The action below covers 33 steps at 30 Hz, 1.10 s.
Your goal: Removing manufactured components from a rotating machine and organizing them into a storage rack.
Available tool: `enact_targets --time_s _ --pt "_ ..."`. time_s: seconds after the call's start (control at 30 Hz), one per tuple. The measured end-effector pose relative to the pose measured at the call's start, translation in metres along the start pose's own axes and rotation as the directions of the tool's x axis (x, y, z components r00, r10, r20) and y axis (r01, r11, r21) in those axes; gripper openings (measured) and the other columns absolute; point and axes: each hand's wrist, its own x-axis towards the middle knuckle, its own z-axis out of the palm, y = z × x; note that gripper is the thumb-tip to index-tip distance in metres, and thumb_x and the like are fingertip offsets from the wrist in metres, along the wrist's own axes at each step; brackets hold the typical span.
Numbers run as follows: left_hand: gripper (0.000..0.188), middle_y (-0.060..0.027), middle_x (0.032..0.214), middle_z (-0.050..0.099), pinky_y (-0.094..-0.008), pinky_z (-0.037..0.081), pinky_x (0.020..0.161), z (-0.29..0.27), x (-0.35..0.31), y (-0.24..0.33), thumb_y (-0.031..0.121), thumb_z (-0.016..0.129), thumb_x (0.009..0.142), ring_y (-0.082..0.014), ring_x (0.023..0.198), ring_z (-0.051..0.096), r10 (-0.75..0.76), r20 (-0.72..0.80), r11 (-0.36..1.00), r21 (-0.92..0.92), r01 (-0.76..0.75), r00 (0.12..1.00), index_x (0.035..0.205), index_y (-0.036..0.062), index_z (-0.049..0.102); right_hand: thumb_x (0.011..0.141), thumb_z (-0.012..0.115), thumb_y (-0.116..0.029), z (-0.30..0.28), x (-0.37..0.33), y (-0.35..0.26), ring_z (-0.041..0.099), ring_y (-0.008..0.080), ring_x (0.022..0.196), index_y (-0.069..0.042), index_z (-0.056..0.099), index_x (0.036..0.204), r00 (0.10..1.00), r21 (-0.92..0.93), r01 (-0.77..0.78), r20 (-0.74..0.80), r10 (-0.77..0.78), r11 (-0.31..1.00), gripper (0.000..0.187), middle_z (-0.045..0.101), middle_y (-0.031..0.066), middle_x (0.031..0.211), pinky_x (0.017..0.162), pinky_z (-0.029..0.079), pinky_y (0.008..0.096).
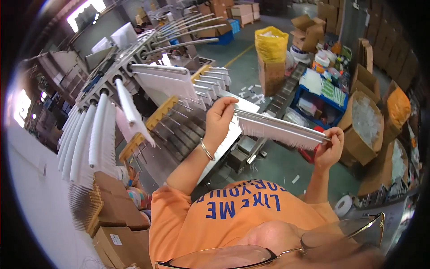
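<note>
Stretched between my hands is a long silver rod (286,123) with white fringed material hanging from it. My left hand (219,120) is closed on its left end, thumb and fingers pinched together near a white sheet. At the other end, the fingers of my right hand (330,147) are closed on the rod's tip. Left of my left hand stands a machine with spindles carrying rolled white sleeves (99,130) with fringed edges. Nearer to that hand, a yellow rack (162,114) holds several thin metal pins beside a hanging white panel (165,87).
Beyond my hands, a yellow bag (271,44) lines a cardboard box. To the right are a blue crate (319,96) of mixed goods and an open carton (362,127) of clear plastic. Cartons (118,246) are stacked at lower left. White scraps (254,93) lie on the floor.
</note>
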Motion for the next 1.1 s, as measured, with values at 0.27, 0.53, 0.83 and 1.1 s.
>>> enact_targets --time_s 0.27,0.53,0.83,1.1 --pt "0.008 -0.003 0.068 0.054 -0.0231 0.04 0.054 0.005 0.055 0.04 0.003 0.052 0.084 -0.0091 0.06 0.049 0.277 -0.091 0.944 0.213 -0.253 0.956 0.091 0.0016 0.057 0.088 0.041 -0.014 0.037 0.059 -0.022 0.051 0.0088 0.061 -0.003 0.051 0.092 0.965 0.079 -0.097 0.252 0.075 0.992 0.016 0.054 0.0059 0.08 0.048 0.04 0.0202" --pt "0.03 -0.0096 0.074 0.052 -0.0332 0.043 0.06 -0.013 0.107 0.066 -0.002 0.053 0.078 -0.0246 0.065 0.053 0.792 -0.113 0.477 0.727 -0.494 0.6 0.105 0.0092 0.061 0.089 0.041 -0.018 0.101 0.11 -0.015 0.052 0.0127 0.061 0.0 0.054 0.094 0.932 0.225 -0.011 0.356 -0.071 0.974 0.023 0.057 0.0073 0.075 0.054 0.039 0.025" --pt "0.035 -0.0118 0.087 0.046 -0.0361 0.039 0.07 -0.001 0.034 0.032 0.007 0.056 0.076 -0.0287 0.076 0.045 0.764 0.09 0.345 0.78 -0.522 0.639 0.111 0.0069 0.054 0.088 0.05 -0.011 0.213 0.104 0.018 0.052 0.01 0.067 -0.001 0.054 0.104 0.737 0.073 -0.283 0.655 0.168 0.956 0.019 0.059 0.006 0.08 0.061 0.041 0.0216" --pt "0.027 -0.0065 0.075 0.046 -0.0335 0.036 0.056 -0.035 -0.06 0.043 0.002 0.061 0.068 -0.0234 0.063 0.046 0.67 0.3 0.334 0.695 -0.637 0.679 0.093 0.0081 0.062 0.088 0.054 -0.017 0.263 0.09 0.073 0.043 0.0067 0.05 -0.002 0.061 0.094 0.819 0.05 -0.078 0.573 0.036 0.996 0.018 0.051 0.0016 0.062 0.044 0.03 0.0177"
